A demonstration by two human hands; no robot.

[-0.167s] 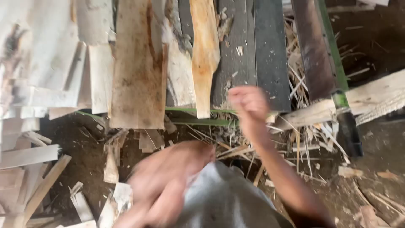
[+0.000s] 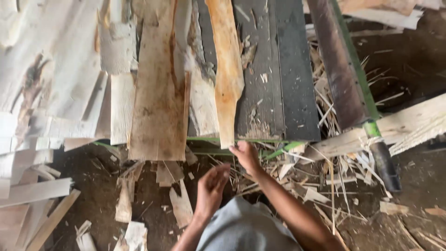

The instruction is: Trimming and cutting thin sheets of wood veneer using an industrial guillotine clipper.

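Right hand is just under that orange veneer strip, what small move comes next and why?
Probably pinch the strip's lower end: the right hand sits open just below the orange veneer strip, which overhangs the dark conveyor bed. The left hand hovers empty.

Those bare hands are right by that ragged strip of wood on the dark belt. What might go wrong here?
Splinters, most likely: the right hand reaches for the lower end of the orange veneer strip, whose edges look torn and rough. The thin strip might also crack if pulled by one end. The left hand hovers empty over loose wood scraps on the ground, which could make footing unsteady.
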